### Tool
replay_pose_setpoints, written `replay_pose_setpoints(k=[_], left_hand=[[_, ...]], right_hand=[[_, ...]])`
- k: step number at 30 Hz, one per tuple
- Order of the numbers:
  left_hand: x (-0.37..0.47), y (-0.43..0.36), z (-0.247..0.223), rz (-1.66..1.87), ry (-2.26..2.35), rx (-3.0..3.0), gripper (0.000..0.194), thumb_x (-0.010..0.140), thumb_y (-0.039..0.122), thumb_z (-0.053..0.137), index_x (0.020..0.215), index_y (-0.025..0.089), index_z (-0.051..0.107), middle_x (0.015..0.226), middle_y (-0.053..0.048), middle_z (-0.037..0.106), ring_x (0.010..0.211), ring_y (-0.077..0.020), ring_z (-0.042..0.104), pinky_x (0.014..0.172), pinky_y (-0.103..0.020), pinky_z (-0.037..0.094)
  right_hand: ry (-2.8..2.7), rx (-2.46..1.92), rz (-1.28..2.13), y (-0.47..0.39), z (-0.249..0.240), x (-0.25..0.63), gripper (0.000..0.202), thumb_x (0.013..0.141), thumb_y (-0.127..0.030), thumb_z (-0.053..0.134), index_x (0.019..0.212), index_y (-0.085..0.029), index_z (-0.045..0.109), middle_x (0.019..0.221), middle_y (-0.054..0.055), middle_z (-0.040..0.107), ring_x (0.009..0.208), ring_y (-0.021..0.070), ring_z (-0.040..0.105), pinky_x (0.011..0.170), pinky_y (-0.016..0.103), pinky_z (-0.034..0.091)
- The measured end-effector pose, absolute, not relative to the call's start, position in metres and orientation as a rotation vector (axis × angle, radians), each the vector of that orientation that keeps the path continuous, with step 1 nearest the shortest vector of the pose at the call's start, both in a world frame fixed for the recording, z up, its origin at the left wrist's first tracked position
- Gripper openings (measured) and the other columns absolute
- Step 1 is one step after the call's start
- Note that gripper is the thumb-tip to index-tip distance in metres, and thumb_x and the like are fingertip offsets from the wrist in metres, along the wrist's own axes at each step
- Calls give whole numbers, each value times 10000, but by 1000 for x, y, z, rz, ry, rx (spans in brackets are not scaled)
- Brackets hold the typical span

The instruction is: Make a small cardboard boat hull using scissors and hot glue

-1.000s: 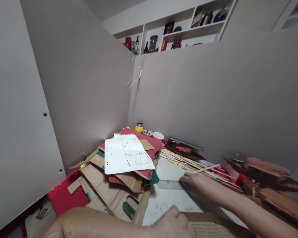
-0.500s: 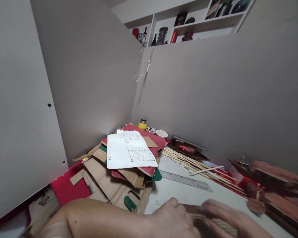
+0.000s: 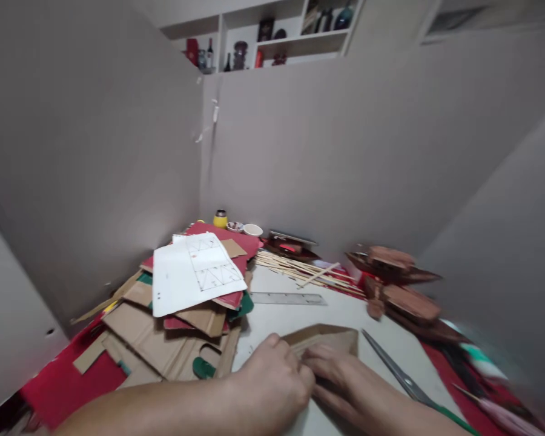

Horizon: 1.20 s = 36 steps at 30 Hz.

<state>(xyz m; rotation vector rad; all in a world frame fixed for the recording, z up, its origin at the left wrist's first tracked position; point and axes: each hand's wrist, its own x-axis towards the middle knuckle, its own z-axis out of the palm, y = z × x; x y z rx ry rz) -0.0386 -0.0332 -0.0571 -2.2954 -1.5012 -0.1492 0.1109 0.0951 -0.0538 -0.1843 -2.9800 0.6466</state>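
A folded brown cardboard piece [image 3: 343,340] with raised sides lies low in the head view, on the white tabletop. My left hand [image 3: 277,375] is closed at its near left side, knuckles up, fingertips hidden. My right hand [image 3: 340,378] reaches in from the right, its fingers curled on the near part of the cardboard beside my left hand. Both hands cover much of the piece. To the right lie scissors [image 3: 404,378] with green handles, their blades pointing away from me.
Paper with a line drawing [image 3: 177,278] tops a stack of cardboard sheets [image 3: 136,333] at left. Beyond the hands are a metal ruler [image 3: 290,298] and thin wooden sticks [image 3: 295,266]. Brown model boats [image 3: 413,303] stand at right. Grey panels [image 3: 322,151] enclose the table.
The view has swung right, bringing the scissors into sight. My right hand has come closer to my left hand, and more of the cardboard piece shows.
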Motion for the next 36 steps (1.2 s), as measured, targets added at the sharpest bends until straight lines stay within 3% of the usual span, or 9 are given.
replay_pose_setpoints(k=[6,11,19,28,36], left_hand=[[-34,-27,-56,49,-1626,-2289,75,785,137,554,851,122,586,765,-89,646,735,-241,585,824,-400,408],[-39,-21,-55,-37,-1658,-2377,76,787,135,568,855,135,600,825,-76,658,803,-239,598,896,-400,410],[-45,-23,-58,-100,-1614,-2292,120,817,123,545,911,165,606,850,-46,642,850,-223,585,1105,-471,245],[-45,-23,-60,-73,-1618,-2247,122,814,105,538,891,155,617,832,-57,622,867,-236,581,1109,-499,254],[-48,-20,-65,-193,-1597,-2228,87,798,96,562,816,169,605,793,-39,619,831,-220,579,1088,-468,305]], right_hand=[[-3035,-194,482,88,-38,109,197,955,-209,440,881,-156,615,908,80,630,870,189,573,786,297,451],[-3046,-160,344,91,-38,108,149,915,-176,492,858,-145,627,873,74,629,832,186,560,759,287,435],[-3011,-217,393,84,-39,118,197,926,-170,462,913,-141,656,903,97,636,830,186,574,747,289,441],[-3007,-299,473,79,-18,150,256,914,-169,490,1116,-181,648,990,88,652,936,201,578,832,313,446],[-2947,-508,591,44,9,181,212,933,-240,491,1057,-226,662,991,70,670,942,204,602,855,318,452]])
